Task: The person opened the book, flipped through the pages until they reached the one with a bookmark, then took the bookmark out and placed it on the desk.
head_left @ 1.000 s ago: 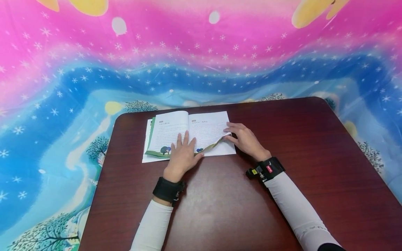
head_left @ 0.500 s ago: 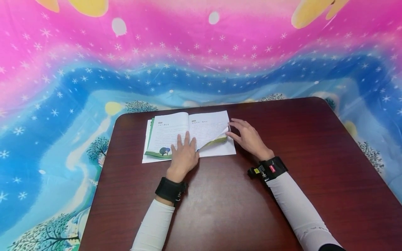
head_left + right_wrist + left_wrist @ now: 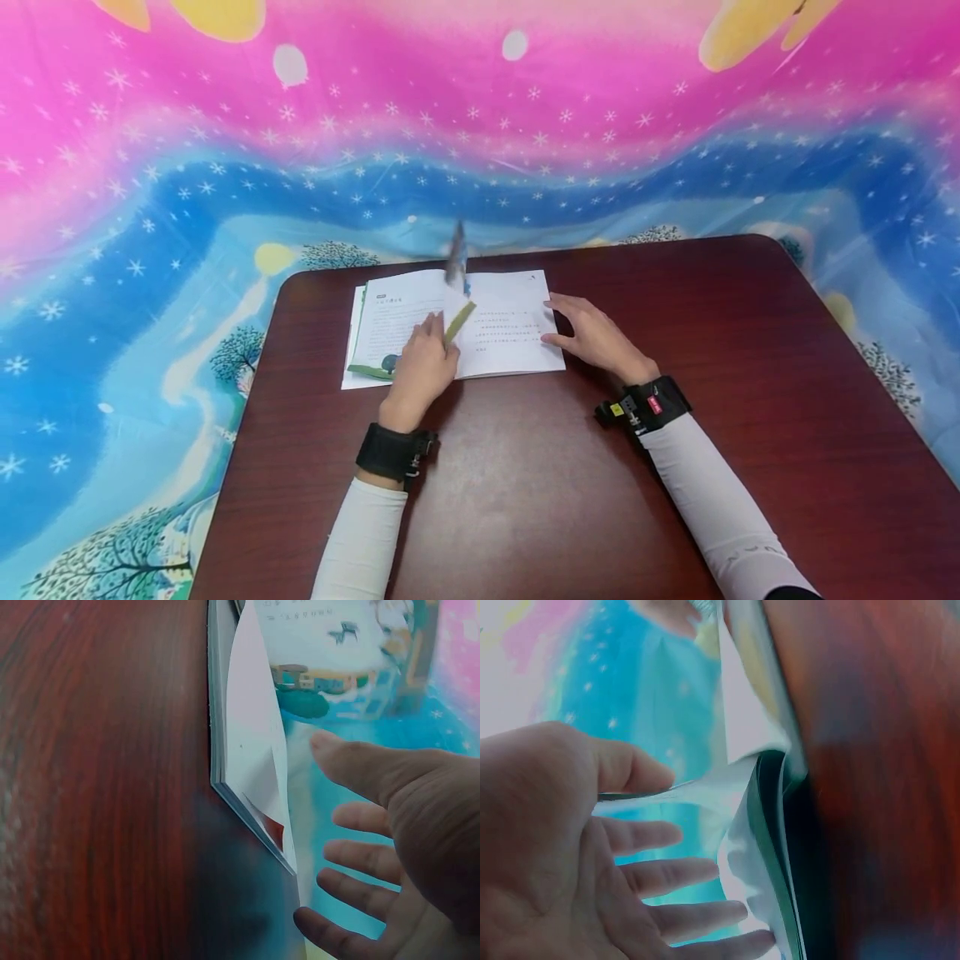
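Table [image 3: 525,500]: backed along its far edge by the cloth backdrop [image 3: 480,108].
Open book [image 3: 507,358]: set near the table's far edge, towards the left corner.
Raised page [image 3: 461,322]: stood up near the gutter.
Left hand [image 3: 423,367]: placed over the book's left half.
Right hand [image 3: 596,336]: placed at the book's right edge.

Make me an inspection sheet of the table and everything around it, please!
Surface: dark reddish-brown tabletop.
Job's things: open book, with a page raised near the middle, its upper part blurred.
Clutter: nothing seen.
Left grip: fingers straight, raised page between thumb and fingers.
Right grip: fingers spread at the book's right edge; can't tell if touching.
Cables: nothing seen.
Surroundings: pink-and-blue snowflake cloth behind.
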`<act>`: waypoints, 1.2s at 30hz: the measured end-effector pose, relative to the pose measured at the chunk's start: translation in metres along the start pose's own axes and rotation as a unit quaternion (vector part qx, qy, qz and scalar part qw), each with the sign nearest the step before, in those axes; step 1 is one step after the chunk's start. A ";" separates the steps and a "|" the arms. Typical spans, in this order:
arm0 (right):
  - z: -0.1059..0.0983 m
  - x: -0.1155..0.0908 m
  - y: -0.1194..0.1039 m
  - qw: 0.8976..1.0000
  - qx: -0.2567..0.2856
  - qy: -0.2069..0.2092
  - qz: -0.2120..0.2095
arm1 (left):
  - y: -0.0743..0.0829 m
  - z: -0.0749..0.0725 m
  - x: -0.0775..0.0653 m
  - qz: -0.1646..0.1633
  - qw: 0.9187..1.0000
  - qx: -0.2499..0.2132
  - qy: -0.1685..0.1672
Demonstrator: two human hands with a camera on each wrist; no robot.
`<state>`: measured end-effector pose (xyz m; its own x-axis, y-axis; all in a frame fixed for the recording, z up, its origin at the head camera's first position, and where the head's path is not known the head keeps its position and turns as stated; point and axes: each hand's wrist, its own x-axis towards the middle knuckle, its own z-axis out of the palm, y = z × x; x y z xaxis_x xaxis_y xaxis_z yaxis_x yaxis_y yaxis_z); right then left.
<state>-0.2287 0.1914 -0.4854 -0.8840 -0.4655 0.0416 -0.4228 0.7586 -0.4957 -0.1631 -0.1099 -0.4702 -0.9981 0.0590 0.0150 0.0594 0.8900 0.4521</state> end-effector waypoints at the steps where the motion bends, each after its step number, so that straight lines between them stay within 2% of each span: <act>1: 0.001 0.000 0.000 1.000 0.000 -0.005 -0.002 | -0.002 -0.002 0.000 -0.005 1.000 -0.008 0.008; 7: 0.002 -0.001 0.000 1.000 -0.002 -0.026 -0.008 | -0.012 -0.011 0.000 -0.048 0.997 -0.030 0.055; 11: 0.003 -0.001 0.000 0.999 -0.002 -0.035 -0.004 | -0.017 -0.013 0.000 -0.063 0.993 -0.040 0.096; 14: 0.004 0.000 0.000 0.999 -0.001 -0.038 -0.002 | -0.021 -0.014 0.001 -0.060 0.989 -0.042 0.127; 18: 0.005 0.000 0.000 0.999 0.001 -0.036 -0.007 | -0.024 -0.013 0.001 -0.051 0.986 -0.035 0.152; 24: 0.009 -0.002 0.002 0.998 0.012 -0.063 -0.026 | -0.028 -0.013 0.000 -0.035 0.983 0.008 0.178; 27: 0.011 -0.002 0.003 0.997 0.010 -0.071 -0.036 | -0.028 -0.014 0.001 -0.036 0.984 0.029 0.171; 32: 0.012 -0.002 0.004 0.996 0.013 -0.074 -0.044 | -0.027 -0.014 0.002 -0.059 0.989 0.065 0.119; 36: 0.012 -0.002 0.003 0.996 0.015 -0.081 -0.043 | -0.026 -0.012 0.002 -0.068 0.992 0.066 0.083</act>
<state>-0.2259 0.1896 -0.4972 -0.8002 -0.5972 -0.0553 -0.4864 0.7001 -0.5228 -0.1669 -0.1383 -0.4707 -0.9848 -0.1317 0.1137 -0.0861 0.9368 0.3392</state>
